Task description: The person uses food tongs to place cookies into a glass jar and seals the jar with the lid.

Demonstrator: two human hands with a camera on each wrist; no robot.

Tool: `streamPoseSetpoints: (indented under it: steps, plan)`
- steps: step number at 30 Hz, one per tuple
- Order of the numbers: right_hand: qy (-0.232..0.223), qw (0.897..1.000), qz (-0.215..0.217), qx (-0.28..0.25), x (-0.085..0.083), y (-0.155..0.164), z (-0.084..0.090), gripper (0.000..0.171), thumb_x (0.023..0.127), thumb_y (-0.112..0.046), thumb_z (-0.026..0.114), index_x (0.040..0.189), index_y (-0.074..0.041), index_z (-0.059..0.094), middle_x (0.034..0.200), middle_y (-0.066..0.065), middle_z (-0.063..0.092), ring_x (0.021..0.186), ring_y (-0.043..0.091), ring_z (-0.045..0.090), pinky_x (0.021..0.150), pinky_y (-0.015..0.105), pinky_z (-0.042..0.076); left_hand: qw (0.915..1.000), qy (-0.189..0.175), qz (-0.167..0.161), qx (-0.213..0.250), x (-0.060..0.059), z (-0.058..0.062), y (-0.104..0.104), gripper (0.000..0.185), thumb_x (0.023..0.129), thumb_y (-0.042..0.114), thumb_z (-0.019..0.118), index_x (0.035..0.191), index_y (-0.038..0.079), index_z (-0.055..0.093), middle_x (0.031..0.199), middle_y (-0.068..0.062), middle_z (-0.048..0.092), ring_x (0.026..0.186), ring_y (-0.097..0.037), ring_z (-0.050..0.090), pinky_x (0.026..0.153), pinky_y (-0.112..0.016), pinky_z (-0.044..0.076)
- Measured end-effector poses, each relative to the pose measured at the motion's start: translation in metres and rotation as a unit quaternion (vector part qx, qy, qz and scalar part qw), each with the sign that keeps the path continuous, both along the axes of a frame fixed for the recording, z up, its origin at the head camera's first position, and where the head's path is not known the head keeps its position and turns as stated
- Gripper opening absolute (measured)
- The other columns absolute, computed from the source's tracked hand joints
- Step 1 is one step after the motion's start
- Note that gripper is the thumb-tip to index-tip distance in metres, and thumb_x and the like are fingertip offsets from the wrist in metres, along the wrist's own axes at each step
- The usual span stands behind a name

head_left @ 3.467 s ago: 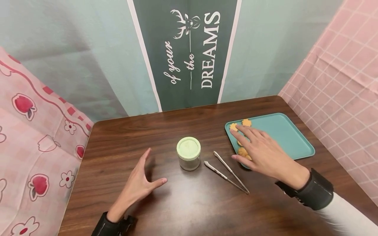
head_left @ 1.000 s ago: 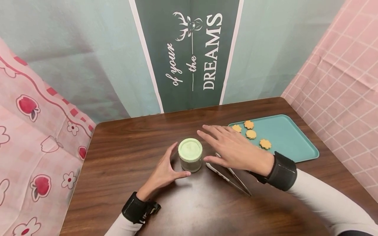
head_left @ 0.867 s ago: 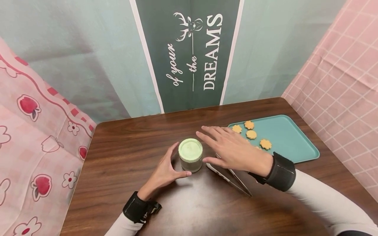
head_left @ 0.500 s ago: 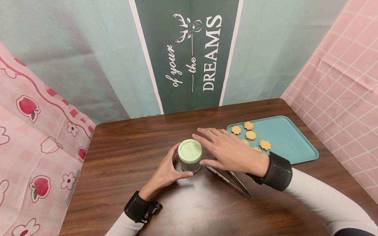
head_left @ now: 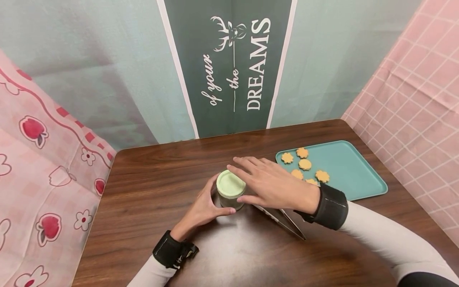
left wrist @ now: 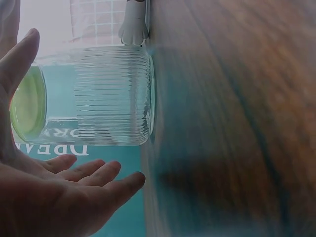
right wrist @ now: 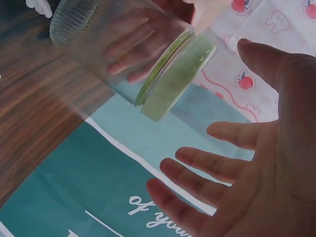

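A ribbed clear glass jar with a pale green lid stands upright mid-table. My left hand is spread round the jar's left side, thumb in front and fingers behind. In the left wrist view, a gap shows between the glass and the fingers of that hand. My right hand hovers at the lid's right edge, palm down, fingers straight and spread. The right wrist view shows this hand apart from the lid. Nothing is held in either hand. Metal tongs lie partly hidden beneath my right hand.
A teal tray lies at the right of the wooden table, with several flower-shaped cookies and a round cookie at its left side. Fabric curtains hang behind and on both sides. A pale paw-shaped tongs tip lies close beside the jar.
My right hand has moved left from over the tray to the lid, uncovering the cookies. My left hand has come right, up around the jar. The jar has stayed in place.
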State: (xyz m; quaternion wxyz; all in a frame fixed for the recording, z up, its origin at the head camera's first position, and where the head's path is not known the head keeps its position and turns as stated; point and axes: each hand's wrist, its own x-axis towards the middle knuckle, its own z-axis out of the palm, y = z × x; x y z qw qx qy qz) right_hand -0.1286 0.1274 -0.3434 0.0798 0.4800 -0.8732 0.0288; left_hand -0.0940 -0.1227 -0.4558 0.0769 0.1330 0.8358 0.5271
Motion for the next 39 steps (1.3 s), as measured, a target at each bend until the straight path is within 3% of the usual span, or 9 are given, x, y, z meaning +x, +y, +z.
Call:
streamPoseSetpoints:
  steps: [17,24,33,39]
  plan:
    - [-0.047,0.999,0.008,0.019,0.000,-0.015,-0.005,0.081,0.099,-0.062,0.064,0.162,-0.015,0.042,0.164,0.013,0.043,0.142,0.031,0.051,0.104,0.053,0.053,0.9999,0.007,-0.013,0.000,-0.006,-0.005,0.005,0.117,0.075,0.034,0.098,0.165,0.015,0.028,0.151,-0.009,0.054,0.137,-0.024,0.054,0.117,-0.051,0.041]
    - [-0.045,0.999,0.011,0.029,-0.002,-0.019,-0.008,0.083,0.100,-0.063,0.062,0.163,-0.014,0.040,0.164,0.015,0.043,0.143,0.031,0.051,0.104,0.052,0.053,0.9998,0.005,-0.012,-0.016,-0.008,-0.004,0.006,0.118,0.074,0.037,0.097,0.166,0.014,0.028,0.149,-0.009,0.056,0.135,-0.024,0.055,0.115,-0.052,0.041]
    - [-0.034,0.999,0.008,0.041,-0.003,-0.021,-0.010,0.081,0.101,-0.061,0.062,0.163,-0.014,0.041,0.163,0.016,0.044,0.142,0.032,0.052,0.104,0.051,0.054,0.9996,0.000,-0.029,-0.003,-0.009,-0.005,0.009,0.117,0.074,0.035,0.098,0.166,0.015,0.028,0.148,-0.007,0.056,0.133,-0.023,0.056,0.114,-0.051,0.041]
    - [-0.055,0.997,0.002,0.046,-0.004,-0.024,-0.010,0.079,0.101,-0.059,0.064,0.162,-0.014,0.042,0.164,0.015,0.043,0.141,0.032,0.052,0.104,0.051,0.054,0.9996,-0.002,-0.026,-0.001,-0.011,-0.005,0.010,0.117,0.072,0.035,0.099,0.164,0.014,0.030,0.145,-0.006,0.057,0.131,-0.022,0.057,0.113,-0.050,0.042]
